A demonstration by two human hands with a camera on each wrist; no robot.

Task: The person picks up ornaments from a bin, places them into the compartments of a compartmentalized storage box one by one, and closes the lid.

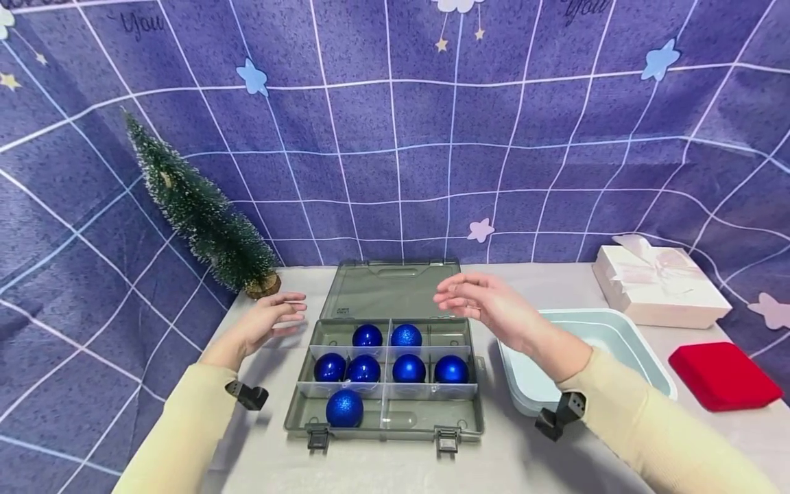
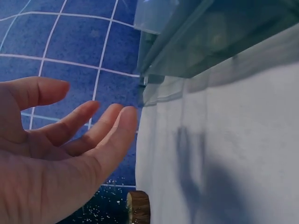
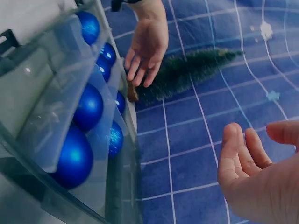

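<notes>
A clear grey plastic divided box (image 1: 432,415) lies on the table with its lid (image 1: 389,291) laid back. Several shiny blue balls (image 1: 409,369) sit in its compartments. The middle row has two on each side, the back row one on each side, and the front left holds one glittery ball (image 1: 344,409). My left hand (image 1: 269,322) hovers left of the box, fingers loosely spread and holding nothing. Above the lid's right side, my right hand (image 1: 487,302) is raised with relaxed fingers and nothing in it; the right wrist view shows both hands apart from the balls.
A pale blue tub (image 1: 642,343) stands right of the box, partly behind the right forearm. Farther right are a white gift box (image 1: 666,285) with a ribbon and a red box (image 1: 725,376). A small frosted tree (image 1: 204,213) leans at the back left against a purple grid cloth (image 1: 420,171).
</notes>
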